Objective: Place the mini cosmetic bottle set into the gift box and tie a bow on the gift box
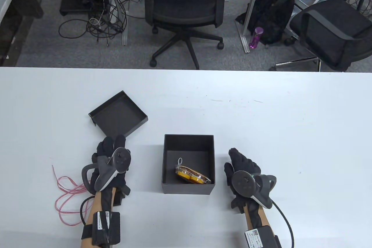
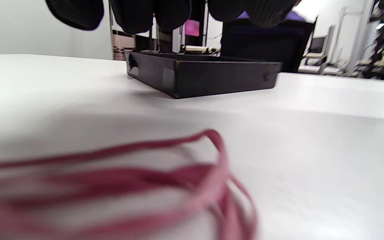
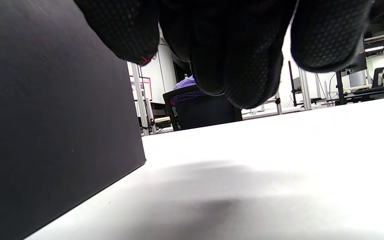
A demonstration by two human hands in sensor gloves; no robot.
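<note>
Table view: the lid (image 1: 117,114) was seen upturned just beyond the left hand (image 1: 112,159), whose empty fingers (image 1: 116,142) were relaxed and reaching nearer it than the right hand (image 1: 242,169), the bottle set (image 1: 191,174) lying boxed between.

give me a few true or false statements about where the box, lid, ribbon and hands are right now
1. The cosmetic bottle set lies inside the open gift box. True.
2. The lid sits closed on the gift box. False: it lies upturned on the table, off to the box's left.
3. The pink ribbon is tied in a bow around the box. False: it lies loose on the table by the left hand.
4. The right hand holds nothing. True.
5. The left hand grips the ribbon. False: its fingers are near the lid's edge, holding nothing.
</note>
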